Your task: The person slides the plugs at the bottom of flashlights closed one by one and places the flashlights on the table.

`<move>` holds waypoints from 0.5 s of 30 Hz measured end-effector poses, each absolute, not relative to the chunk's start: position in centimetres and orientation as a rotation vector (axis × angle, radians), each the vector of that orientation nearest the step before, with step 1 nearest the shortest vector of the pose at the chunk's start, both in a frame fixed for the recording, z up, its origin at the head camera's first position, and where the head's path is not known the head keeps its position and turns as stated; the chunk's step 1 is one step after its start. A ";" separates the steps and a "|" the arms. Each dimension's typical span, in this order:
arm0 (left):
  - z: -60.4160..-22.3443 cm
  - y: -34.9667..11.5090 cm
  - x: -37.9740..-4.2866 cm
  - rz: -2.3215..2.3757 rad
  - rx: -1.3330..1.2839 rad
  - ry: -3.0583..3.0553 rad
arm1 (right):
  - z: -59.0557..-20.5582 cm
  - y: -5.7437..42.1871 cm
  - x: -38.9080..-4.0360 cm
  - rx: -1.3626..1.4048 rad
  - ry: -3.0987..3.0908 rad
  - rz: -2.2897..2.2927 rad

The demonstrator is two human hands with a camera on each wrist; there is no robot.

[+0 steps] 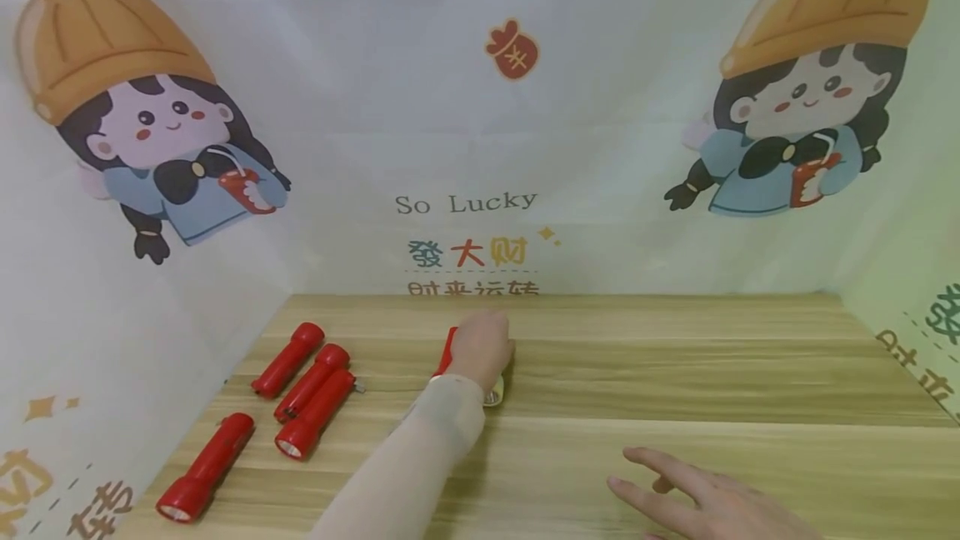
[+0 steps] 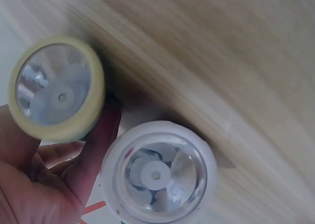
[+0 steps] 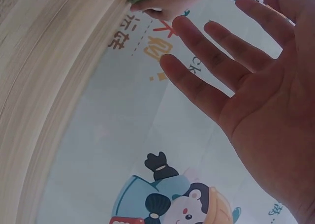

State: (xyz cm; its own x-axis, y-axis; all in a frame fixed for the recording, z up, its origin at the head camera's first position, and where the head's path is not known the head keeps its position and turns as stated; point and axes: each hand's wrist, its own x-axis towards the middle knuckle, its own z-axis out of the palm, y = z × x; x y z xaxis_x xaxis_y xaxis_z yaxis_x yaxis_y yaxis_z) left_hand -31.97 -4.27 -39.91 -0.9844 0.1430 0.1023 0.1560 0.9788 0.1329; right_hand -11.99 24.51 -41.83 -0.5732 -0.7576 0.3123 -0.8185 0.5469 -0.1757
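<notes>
In the head view my left hand (image 1: 483,348) reaches to the back middle of the wooden table. The left wrist view shows its thumb and fingers gripping a flashlight with a cream-yellow head (image 2: 61,131); most of its body is hidden by the hand. Close beside it is a second flashlight with a white head (image 2: 209,172), its body out of sight. A red piece (image 1: 447,354) shows at the left hand's left side. My right hand (image 1: 708,502) hovers at the lower right, fingers spread, holding nothing; its palm (image 3: 266,115) shows in the right wrist view.
Several red flashlights lie on the table's left: one alone nearest me (image 1: 206,469), and others grouped farther back, including one at the back (image 1: 288,361). A printed white cloth (image 1: 600,148) hangs behind and along both sides of the wooden tabletop (image 1: 675,365).
</notes>
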 end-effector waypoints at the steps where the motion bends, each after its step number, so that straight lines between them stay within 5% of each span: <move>1: -39.9 -4.2 -32.0 -0.198 -0.226 -3.033 | -41.9 24.5 -12.1 1.342 -2.589 0.462; 15: -38.7 -3.7 -32.1 -0.053 -0.167 -3.036 | -41.6 24.1 -12.2 1.345 -2.505 0.452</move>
State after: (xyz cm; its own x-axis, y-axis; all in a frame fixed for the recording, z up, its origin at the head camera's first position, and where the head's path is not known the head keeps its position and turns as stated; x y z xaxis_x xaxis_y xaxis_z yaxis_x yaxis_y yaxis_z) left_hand -32.13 -3.67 -38.66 -0.9889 0.1078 0.1022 0.1113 0.9934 0.0290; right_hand -12.17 24.07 -41.62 -0.5366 -0.7585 0.3698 -0.8399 0.5223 -0.1474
